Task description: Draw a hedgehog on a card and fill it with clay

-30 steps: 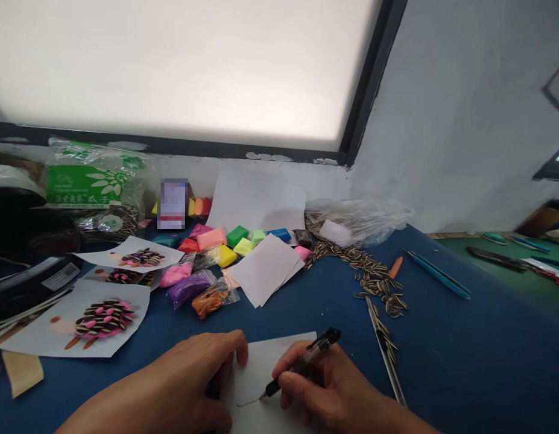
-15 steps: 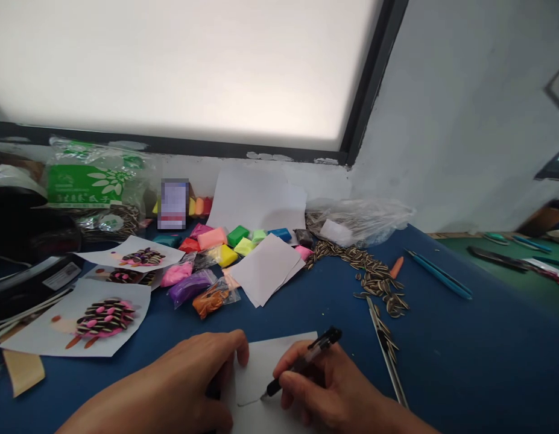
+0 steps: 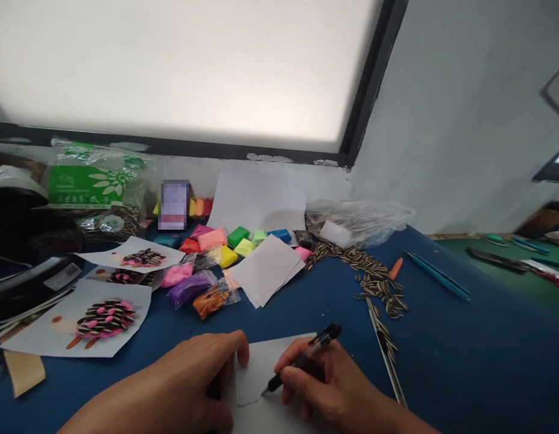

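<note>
My right hand (image 3: 322,383) is closed round a black pen (image 3: 301,360), whose tip touches a white sheet of paper (image 3: 272,355). A short, wavy dark line runs across the sheet to the left of the tip. My left hand (image 3: 193,380) lies at the sheet's left edge, its fingers curled and holding the paper in place; some fingertips are hidden beneath the hand. Cards with pictures of hedgehogs (image 3: 102,319) covered in seeds lie further left. Beyond my hands is a small stack of blank white paper (image 3: 265,271).
Packets of coloured clay (image 3: 193,286) lie behind my hands. Sunflower seeds (image 3: 369,271) spill from a clear bag (image 3: 365,220) at the back. A slim metal knife (image 3: 388,355) and blue tweezers (image 3: 437,274) lie on the right. A green-labelled seed bag (image 3: 98,190) stands back left.
The pen tip has shifted very slightly up and right, and the drawn line curves up a little at its end. My left hand stays in place.
</note>
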`<action>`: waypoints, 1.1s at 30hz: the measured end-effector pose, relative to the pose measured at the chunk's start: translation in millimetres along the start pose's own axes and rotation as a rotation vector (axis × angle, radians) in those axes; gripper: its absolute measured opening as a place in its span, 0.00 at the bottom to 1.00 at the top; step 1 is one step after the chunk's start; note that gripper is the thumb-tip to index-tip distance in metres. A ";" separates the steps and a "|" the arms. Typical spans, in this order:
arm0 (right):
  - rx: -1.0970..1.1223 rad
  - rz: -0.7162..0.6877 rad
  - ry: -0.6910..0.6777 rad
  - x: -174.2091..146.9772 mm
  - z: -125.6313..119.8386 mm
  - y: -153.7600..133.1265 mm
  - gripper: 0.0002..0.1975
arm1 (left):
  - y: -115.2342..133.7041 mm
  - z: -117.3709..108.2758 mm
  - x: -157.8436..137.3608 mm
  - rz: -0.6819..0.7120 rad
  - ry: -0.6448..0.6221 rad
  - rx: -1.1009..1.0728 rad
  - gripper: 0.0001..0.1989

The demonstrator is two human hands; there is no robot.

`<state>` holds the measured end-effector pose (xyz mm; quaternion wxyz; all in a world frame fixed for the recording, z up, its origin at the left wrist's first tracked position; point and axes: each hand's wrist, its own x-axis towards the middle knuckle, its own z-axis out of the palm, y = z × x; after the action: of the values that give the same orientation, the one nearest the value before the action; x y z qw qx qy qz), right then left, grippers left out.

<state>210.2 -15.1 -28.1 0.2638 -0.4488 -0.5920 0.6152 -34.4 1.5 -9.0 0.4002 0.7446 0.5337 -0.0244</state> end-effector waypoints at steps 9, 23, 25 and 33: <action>0.021 0.004 0.000 -2.2 1.1 -1.1 0.14 | -2.0 0.9 -2.5 0.012 -0.006 -0.004 0.20; 0.032 0.004 -0.008 -1.5 0.3 1.0 0.14 | -3.0 0.9 -0.6 0.008 -0.007 -0.006 0.20; 0.031 0.011 -0.003 -1.5 1.0 0.7 0.15 | -2.6 1.1 -0.4 0.011 -0.005 -0.006 0.20; 0.041 0.029 0.008 -1.1 -1.5 -3.2 0.18 | -5.8 2.3 -2.4 0.013 -0.001 -0.010 0.20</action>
<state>211.3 -14.8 -24.6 0.2665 -0.4541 -0.5717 0.6292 -39.2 -1.2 -12.8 0.4044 0.7458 0.5290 -0.0194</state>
